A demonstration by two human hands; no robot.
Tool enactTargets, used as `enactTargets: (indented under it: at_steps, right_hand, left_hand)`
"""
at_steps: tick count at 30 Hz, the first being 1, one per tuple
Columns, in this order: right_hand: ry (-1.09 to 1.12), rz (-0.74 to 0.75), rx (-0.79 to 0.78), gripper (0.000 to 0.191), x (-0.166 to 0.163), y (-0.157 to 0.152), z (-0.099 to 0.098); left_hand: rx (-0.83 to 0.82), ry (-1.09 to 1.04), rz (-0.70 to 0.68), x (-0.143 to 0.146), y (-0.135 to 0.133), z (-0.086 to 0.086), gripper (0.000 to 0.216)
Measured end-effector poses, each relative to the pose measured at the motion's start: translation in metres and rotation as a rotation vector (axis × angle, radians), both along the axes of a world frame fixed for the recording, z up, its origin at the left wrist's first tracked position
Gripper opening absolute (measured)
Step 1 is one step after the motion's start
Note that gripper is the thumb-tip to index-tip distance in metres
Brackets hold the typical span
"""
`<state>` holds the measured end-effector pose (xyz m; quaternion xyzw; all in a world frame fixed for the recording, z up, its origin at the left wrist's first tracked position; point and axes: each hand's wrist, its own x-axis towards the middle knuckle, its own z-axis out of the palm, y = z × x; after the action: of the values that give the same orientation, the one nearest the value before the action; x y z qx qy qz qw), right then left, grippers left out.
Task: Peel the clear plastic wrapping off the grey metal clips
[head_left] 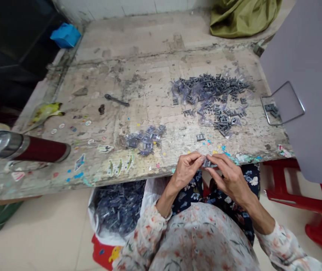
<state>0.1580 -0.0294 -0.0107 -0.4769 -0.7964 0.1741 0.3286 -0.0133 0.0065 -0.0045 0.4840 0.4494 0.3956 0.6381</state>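
Head view | left hand [186, 168] and right hand [230, 177] pinch one clip [209, 164] | small, dark-grey, ribbed | over table [149, 71] edge

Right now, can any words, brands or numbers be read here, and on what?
None can be read.
Stickers on the table: too small and blurred.
Red printed bag below: no letters legible.
The grey clip between left hand and right hand: no marking seen.

1. You face a worn, stained counter [149, 67] dotted with stickers.
2. Beyond it runs a white tiled wall [138, 7].
3. Pale floor tiles [42, 233] lie below you.
4. A red plastic stool [290, 192] stands at your right, under a grey board [313, 49].
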Motion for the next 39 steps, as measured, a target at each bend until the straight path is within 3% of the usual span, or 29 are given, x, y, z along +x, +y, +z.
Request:
enactTargets:
  at_steps: [11, 18, 21, 23, 27, 32, 39]
  right_hand:
    - [0.021, 0.002, 0.062, 0.029, -0.001, 0.004, 0.003]
    - [-0.082, 0.057, 0.216, 0.031, 0.006, 0.015, -0.005]
    - [-0.111, 0.137, 0.278, 0.037, 0.015, 0.03, -0.015]
    - [-0.11, 0.158, 0.278, 0.039, 0.019, 0.038, -0.025]
    - [0.009, 0.068, 0.237, 0.037, 0.012, 0.036, -0.047]
    - [0.105, -0.177, 0.199, 0.021, -0.005, 0.02, -0.059]
    - [0.044, -0.272, 0.17, 0.009, -0.016, 0.016, -0.058]
  left_hand:
    - [-0.042, -0.052, -0.044, -0.002, -0.002, -0.003, 0.033]
    - [-0.001, 0.013, -0.098, -0.006, 0.005, -0.014, 0.031]
    - [0.12, 0.082, -0.103, -0.007, 0.015, -0.021, 0.024]
    - [0.3, 0.199, -0.075, -0.007, 0.018, -0.028, 0.02]
    - [0.651, 0.549, 0.063, -0.002, 0.01, -0.043, 0.02]
    - [0.749, 0.664, 0.149, 0.004, -0.005, -0.054, 0.02]
    - [0.868, 0.747, 0.074, 0.002, -0.007, -0.059, 0.025]
